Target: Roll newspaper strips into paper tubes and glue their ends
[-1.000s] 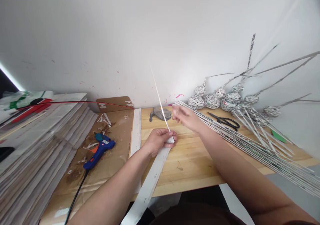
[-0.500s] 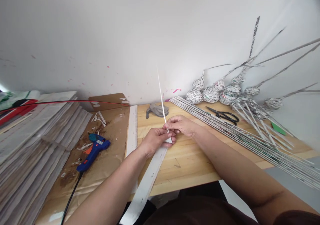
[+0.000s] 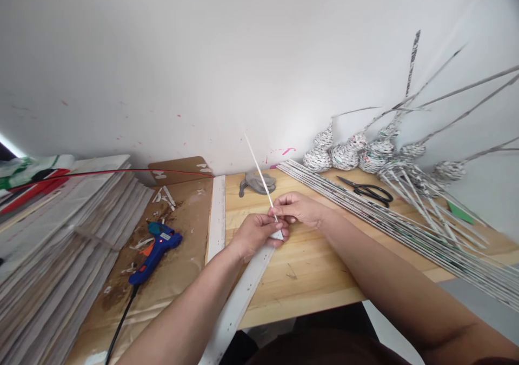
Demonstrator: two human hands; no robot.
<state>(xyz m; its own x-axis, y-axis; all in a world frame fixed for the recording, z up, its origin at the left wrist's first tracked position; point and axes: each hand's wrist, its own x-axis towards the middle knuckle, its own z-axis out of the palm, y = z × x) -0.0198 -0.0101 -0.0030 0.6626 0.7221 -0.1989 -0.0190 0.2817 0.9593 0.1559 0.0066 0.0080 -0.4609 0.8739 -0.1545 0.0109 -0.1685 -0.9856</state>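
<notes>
Over the middle of the wooden table [image 3: 308, 284], my two hands meet at one end of a long white paper strip [image 3: 243, 297]. My left hand [image 3: 257, 234] is closed on the strip, whose loose length slants down past the table's front edge. A thin white stick [image 3: 258, 166] lies against the strip's end and points up and left toward the wall. My right hand [image 3: 298, 209] pinches this stick near its lower part, fingertips touching the left hand's. Where stick and paper meet is partly hidden by fingers.
Left stand a blue glue gun [image 3: 156, 254] on brown paper and a tall stack of paper strips [image 3: 101, 246]. Behind my hands lies a grey cloth [image 3: 257, 183]. Rightward are rolled paper sticks [image 3: 365, 219], black scissors [image 3: 368, 191] and several woven paper gourds [image 3: 344, 157].
The white stick leans further left, and less of it stands out above my fingers. The whole view has shifted slightly; both hands keep their grip.
</notes>
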